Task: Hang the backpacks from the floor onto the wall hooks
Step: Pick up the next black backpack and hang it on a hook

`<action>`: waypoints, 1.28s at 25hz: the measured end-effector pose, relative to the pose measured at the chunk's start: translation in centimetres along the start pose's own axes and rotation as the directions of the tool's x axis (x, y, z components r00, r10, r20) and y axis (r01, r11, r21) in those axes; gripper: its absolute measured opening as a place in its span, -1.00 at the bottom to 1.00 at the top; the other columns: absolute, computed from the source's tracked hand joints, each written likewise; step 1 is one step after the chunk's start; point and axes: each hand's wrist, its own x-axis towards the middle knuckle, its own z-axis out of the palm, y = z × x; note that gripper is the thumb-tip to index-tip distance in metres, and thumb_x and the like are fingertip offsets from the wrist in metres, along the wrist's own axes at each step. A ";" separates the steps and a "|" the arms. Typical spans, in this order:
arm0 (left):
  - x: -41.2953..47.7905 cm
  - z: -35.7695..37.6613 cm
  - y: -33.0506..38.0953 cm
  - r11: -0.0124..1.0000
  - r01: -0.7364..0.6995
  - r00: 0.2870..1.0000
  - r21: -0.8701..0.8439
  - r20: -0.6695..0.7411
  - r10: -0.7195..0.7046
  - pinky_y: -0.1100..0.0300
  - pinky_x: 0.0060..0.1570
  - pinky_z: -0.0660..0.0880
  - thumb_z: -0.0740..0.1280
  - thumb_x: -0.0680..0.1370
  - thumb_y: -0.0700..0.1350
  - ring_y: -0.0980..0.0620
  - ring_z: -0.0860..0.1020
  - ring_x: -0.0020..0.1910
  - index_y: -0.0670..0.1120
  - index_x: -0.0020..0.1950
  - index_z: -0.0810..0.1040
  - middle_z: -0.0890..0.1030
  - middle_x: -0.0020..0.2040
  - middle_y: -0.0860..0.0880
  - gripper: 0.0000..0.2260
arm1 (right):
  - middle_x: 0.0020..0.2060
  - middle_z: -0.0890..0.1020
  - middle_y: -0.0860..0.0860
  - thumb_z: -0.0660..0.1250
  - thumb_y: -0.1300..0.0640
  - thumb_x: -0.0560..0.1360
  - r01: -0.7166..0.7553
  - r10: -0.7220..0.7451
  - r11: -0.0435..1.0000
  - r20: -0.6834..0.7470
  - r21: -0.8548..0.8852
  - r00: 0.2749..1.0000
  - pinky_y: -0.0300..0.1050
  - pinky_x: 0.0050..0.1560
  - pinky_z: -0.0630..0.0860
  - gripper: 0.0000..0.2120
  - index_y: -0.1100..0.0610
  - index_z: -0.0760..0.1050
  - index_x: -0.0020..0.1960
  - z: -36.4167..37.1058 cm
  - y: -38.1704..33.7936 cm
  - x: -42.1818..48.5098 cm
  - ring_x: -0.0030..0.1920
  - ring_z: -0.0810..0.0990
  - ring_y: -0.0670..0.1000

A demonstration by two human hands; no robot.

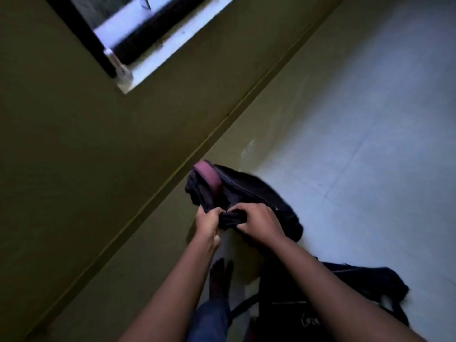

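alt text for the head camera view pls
Both hands, left hand and right hand, grip the top of a dark backpack with a pink patch, beside an olive wall. A second dark backpack lies on the pale floor below a window.

Both bare forearms reach forward and down, left hand (208,222) and right hand (259,222) close together, fingers curled tight, thumbs nearly facing each other.

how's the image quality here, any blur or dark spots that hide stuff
Head view: dim overall, the only brightness comes off the window and the pale floor; motion blur smears the held backpack between the left hand and right hand; the second backpack on the floor is nearly featureless black; wide-angle tilt slants the wall.
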 end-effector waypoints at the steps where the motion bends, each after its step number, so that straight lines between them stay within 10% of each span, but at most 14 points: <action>1: -3.3 -1.1 1.4 0.997 -0.041 0.999 0.060 0.033 0.039 0.32 -0.53 0.42 0.16 0.43 -0.48 -0.03 0.41 -0.39 -0.13 0.05 0.40 0.46 -0.25 -0.16 -0.68 | 0.08 0.68 -0.02 0.39 0.12 0.33 -0.008 0.008 0.999 -0.004 0.045 1.000 -0.10 0.11 0.51 -0.61 -0.10 0.58 0.13 -1.5 -1.6 -2.6 0.14 0.61 0.04; 9: -21.6 -12.3 4.7 0.811 -0.267 0.963 0.521 0.161 0.214 0.12 -0.07 0.39 0.23 0.38 -0.48 -0.07 0.51 -0.06 -0.23 0.20 0.52 0.57 -0.06 -0.15 -0.58 | -0.01 0.71 0.04 0.45 0.16 0.41 0.134 -0.052 0.867 -0.181 0.481 0.982 -0.17 0.11 0.58 -0.75 0.10 0.63 0.08 -6.1 -10.8 -20.4 0.03 0.66 -0.07; 19: -30.8 -23.2 3.8 0.368 -0.469 0.838 0.803 0.274 0.471 0.07 0.06 0.51 0.27 0.39 -0.30 -0.15 0.59 0.14 -0.03 0.31 0.50 0.65 0.15 -0.16 -0.51 | 0.01 0.70 0.05 0.35 0.27 0.45 0.584 -0.559 0.806 -0.197 0.096 0.805 -0.26 0.11 0.54 -0.78 0.14 0.64 0.07 -6.1 -21.5 -28.0 0.01 0.64 -0.05; 24: -32.8 -26.3 4.9 0.452 -0.575 0.788 0.681 0.313 0.531 0.04 0.12 0.56 0.25 0.33 -0.34 -0.03 0.60 0.12 0.02 0.21 0.57 0.66 0.12 -0.06 -0.50 | 0.15 0.63 0.07 0.32 0.18 0.48 0.564 -0.556 0.816 0.093 -0.129 0.826 -0.03 0.19 0.49 -0.71 0.09 0.58 0.19 -5.1 -23.2 -26.7 0.15 0.57 0.05; 32: -35.4 -32.2 2.7 0.530 -0.639 0.758 0.557 0.337 0.559 -0.05 0.00 0.61 0.37 0.32 -0.40 0.14 0.63 0.02 0.19 -0.04 0.44 0.65 -0.08 0.13 -0.50 | 0.12 0.64 0.11 0.32 0.13 0.51 0.306 -0.318 0.948 0.237 0.087 0.918 -0.27 -0.04 0.49 -0.70 0.20 0.53 0.21 -0.6 -25.4 -28.6 0.08 0.62 0.05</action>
